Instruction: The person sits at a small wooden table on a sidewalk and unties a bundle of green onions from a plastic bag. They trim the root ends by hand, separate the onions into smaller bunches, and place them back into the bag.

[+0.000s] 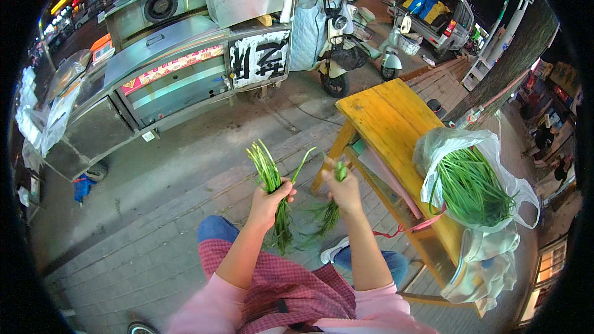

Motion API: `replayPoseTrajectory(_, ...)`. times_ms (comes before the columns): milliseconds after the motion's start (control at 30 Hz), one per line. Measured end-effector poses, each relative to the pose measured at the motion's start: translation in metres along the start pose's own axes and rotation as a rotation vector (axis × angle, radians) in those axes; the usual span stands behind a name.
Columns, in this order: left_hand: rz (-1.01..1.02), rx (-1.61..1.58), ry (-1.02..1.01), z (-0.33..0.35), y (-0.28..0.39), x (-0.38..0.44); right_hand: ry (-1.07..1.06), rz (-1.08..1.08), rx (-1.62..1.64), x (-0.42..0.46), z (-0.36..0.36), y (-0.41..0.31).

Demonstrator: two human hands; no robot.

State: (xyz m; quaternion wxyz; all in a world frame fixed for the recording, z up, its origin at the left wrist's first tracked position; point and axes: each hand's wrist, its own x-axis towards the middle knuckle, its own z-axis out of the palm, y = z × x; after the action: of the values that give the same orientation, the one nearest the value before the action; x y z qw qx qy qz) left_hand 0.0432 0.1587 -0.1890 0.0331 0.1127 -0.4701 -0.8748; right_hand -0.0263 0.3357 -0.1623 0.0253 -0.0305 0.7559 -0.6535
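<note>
In front of the lap, my left hand (273,199) grips a bunch of long green stalks (265,164), their pale ends pointing up and the leafy ends hanging down. One stalk leans out to the right above the thumb. Beside it, my right hand (342,185) is closed round a second green bunch (330,218) that hangs below the fist; the hand is slightly blurred. To the right, an open white plastic bag (429,148) full of long green leaves (473,185) sits on a yellow wooden table (390,116).
A metal food cart (162,51) stands ahead to the left. Parked scooters (336,51) are beyond the table. A pink ribbon (417,227) hangs at the table's near side, by a second translucent bag (487,260). A tree trunk (515,51) rises at right.
</note>
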Motion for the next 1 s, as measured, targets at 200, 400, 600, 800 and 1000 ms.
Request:
replayPoseTrajectory(200, -0.061, 0.077, -0.113, 0.003, -0.006, -0.001, -0.064, 0.073, 0.285, -0.005, 0.022, -0.010)
replayPoseTrajectory(400, -0.126, 0.054, -0.041, -0.010, -0.006, 0.007, 0.372, -0.245, 0.265, 0.024, -0.003, -0.007)
replayPoseTrajectory(600, -0.108, 0.482, -0.199, 0.008, 0.009, -0.003, -0.037, -0.272, -0.099, 0.005, 0.022, -0.008)
replayPoseTrajectory(800, -0.056, 0.160, -0.211, -0.001, 0.006, -0.002, 0.003, 0.047, 0.280, -0.005, 0.022, -0.021)
replayPoseTrajectory(1000, -0.050, 0.152, -0.128, -0.011, -0.008, 0.007, 0.105, 0.036, 0.356, -0.001, 0.013, -0.007)
